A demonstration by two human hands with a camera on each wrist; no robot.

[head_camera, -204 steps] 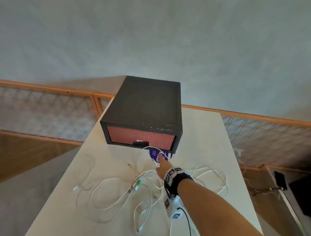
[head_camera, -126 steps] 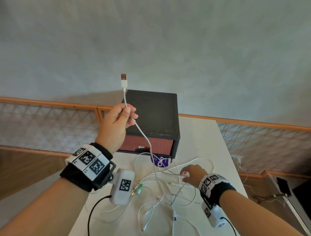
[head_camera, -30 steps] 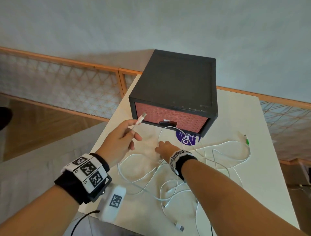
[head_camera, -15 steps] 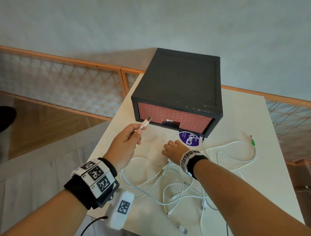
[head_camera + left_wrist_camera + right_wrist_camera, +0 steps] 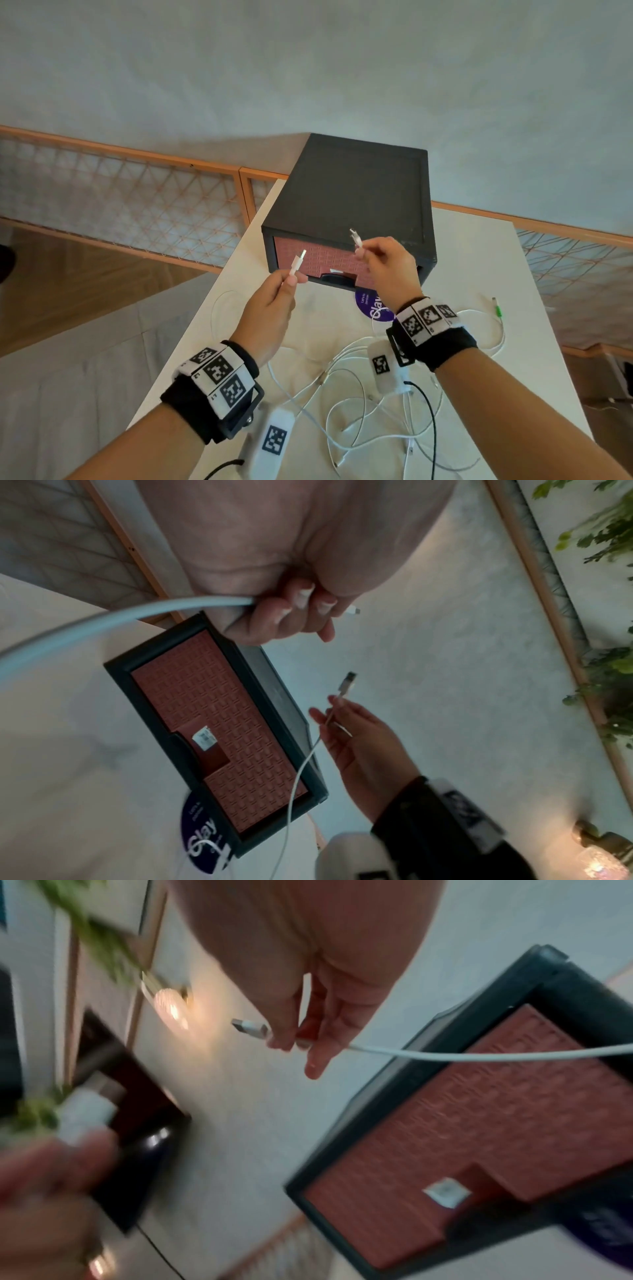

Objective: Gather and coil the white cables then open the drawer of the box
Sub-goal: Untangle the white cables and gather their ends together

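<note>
Both hands are raised in front of the black box [image 5: 356, 192], whose red drawer [image 5: 318, 258] is closed. My left hand [image 5: 274, 308] pinches a white cable just below its USB plug [image 5: 298, 261]. My right hand [image 5: 387, 263] pinches another white cable end, its plug [image 5: 356, 238] pointing up. The left wrist view shows the left fingers [image 5: 291, 610] curled round the cable [image 5: 103, 620] and the right hand [image 5: 356, 737] holding its plug [image 5: 346, 683]. In the right wrist view the right fingers [image 5: 308, 1031] pinch the plug [image 5: 250, 1027]. Loose white cables [image 5: 359, 394] lie tangled on the table.
The white table [image 5: 479, 260] has its left edge beside my left arm, with floor below. A purple round sticker [image 5: 373, 306] lies in front of the box. A green-tipped cable end [image 5: 496, 308] rests at the right. An orange-framed lattice railing [image 5: 137, 202] runs behind.
My right hand has lifted off the table with a cable plug pinched in it and now hovers level with my left hand, which stays holding its own plug.
</note>
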